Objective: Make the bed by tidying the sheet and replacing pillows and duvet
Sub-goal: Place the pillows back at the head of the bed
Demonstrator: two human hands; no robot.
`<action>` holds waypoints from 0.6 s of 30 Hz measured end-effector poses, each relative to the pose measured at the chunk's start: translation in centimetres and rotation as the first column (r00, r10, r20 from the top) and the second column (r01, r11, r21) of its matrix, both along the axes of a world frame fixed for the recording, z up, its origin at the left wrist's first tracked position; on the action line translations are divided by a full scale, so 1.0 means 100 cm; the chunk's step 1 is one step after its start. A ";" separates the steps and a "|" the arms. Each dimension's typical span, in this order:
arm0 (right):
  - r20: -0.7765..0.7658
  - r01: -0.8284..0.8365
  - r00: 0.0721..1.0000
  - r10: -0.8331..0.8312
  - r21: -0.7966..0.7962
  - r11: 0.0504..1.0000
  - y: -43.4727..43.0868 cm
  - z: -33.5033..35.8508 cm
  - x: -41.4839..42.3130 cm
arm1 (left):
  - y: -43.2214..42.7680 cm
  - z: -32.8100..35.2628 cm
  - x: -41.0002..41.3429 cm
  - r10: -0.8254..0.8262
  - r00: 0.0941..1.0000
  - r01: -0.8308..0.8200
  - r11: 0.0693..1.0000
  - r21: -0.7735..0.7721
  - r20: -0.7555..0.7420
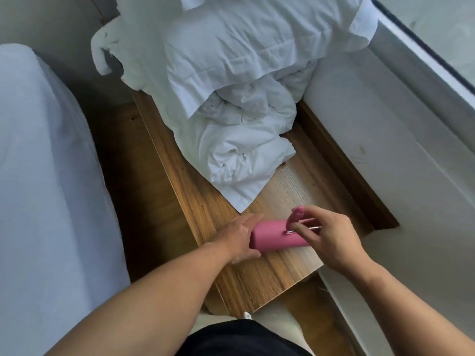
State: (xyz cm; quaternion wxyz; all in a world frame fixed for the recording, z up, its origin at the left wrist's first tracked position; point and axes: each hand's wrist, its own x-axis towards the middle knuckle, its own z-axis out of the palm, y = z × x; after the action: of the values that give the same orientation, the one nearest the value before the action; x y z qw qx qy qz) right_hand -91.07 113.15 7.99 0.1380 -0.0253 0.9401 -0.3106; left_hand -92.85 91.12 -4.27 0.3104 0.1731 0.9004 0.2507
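Observation:
A pink cylinder-shaped roller [277, 236] lies on a wooden bench top [259, 276]. My left hand [243, 238] clasps its left end. My right hand [331, 240] grips its metal wire handle and pink grip at the right end. A crumpled white duvet [239, 152] is heaped on the far part of the bench, with a white pillow [231, 47] lying on top of it. The bed with its pale sheet [38, 176] runs down the left side.
A white towel [102, 50] hangs off the pile at the far left. A white ledge and window frame [401, 140] run along the right. A dark wooden floor gap [123, 181] separates bed and bench. My dark clothing shows at the bottom.

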 end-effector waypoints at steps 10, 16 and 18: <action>0.122 0.534 0.835 -0.536 0.055 0.844 -0.160 -0.044 0.079 | -0.227 0.006 0.008 0.246 0.959 -0.261 0.960 0.103 0.140; -0.019 0.489 0.870 -0.493 -0.092 0.867 -0.247 -0.004 -0.017 | -0.338 0.025 -0.012 0.478 0.860 -0.495 0.866 0.069 0.180; -0.073 0.479 0.868 -0.490 -0.128 0.868 -0.264 0.012 -0.040 | -0.352 0.040 -0.037 0.519 0.839 -0.538 0.837 0.099 0.162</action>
State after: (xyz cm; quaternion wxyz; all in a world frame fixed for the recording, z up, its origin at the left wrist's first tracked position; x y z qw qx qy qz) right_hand -95.07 86.74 9.24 0.0052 0.1884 0.9044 -0.3829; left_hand -96.59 55.87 -0.27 0.2735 -0.0776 0.8713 0.3999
